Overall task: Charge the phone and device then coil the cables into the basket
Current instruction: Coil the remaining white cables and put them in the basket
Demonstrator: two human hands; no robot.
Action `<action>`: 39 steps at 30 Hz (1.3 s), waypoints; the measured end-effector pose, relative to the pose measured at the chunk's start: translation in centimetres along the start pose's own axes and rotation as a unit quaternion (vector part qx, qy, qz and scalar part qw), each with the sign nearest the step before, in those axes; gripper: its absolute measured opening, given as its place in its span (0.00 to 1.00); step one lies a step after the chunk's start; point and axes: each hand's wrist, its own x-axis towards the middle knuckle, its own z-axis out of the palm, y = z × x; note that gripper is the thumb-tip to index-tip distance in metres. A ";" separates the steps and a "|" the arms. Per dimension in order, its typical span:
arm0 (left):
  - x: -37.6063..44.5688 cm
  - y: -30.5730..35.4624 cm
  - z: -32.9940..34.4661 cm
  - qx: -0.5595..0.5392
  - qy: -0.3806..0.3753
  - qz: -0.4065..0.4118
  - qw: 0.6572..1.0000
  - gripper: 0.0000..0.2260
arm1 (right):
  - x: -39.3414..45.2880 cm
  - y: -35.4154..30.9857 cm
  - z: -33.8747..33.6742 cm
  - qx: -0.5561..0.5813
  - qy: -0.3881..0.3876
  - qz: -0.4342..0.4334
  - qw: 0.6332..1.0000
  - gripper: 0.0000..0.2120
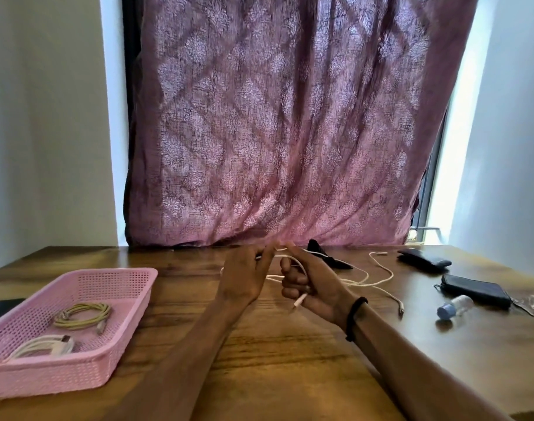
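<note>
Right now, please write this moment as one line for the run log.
step: coiling white cable | left hand: loop | right hand: plug end | pink basket: two coiled cables

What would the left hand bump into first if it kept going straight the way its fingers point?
Probably the pink curtain beyond the table edge. The left hand points up and away, and nothing else shows in that line, though depth is unclear.

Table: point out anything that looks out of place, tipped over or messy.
A small clear bottle with a blue cap lies on its side near the right edge of the table. The white cable, held in both the left hand and the right hand, still sprawls loose behind them. The pink basket looks tidy.
</note>
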 end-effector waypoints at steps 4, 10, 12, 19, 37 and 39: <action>0.0 0.5 -0.5 -0.013 0.038 -0.022 0.999 0.19 | -0.3 -0.5 0.1 0.104 -0.106 0.048 0.988 0.17; -1.7 -0.4 2.1 0.041 -0.020 0.046 0.998 0.18 | -0.9 -1.7 -1.9 0.093 -0.083 0.011 0.992 0.17; -2.0 0.5 2.5 0.027 -0.041 0.065 0.997 0.14 | -0.7 -1.5 -2.8 0.153 -0.086 0.007 0.984 0.16; -3.3 1.3 3.3 0.071 -0.169 0.088 0.979 0.21 | 0.9 -1.6 -3.2 0.233 0.076 -0.123 0.962 0.15; -2.7 3.8 1.0 0.081 -0.060 0.171 0.980 0.04 | -0.5 0.0 -2.7 -0.392 0.201 -0.132 0.888 0.20; -2.4 3.2 0.8 0.104 -0.054 0.146 0.982 0.08 | -0.3 0.5 -2.2 -0.469 0.174 -0.130 0.856 0.18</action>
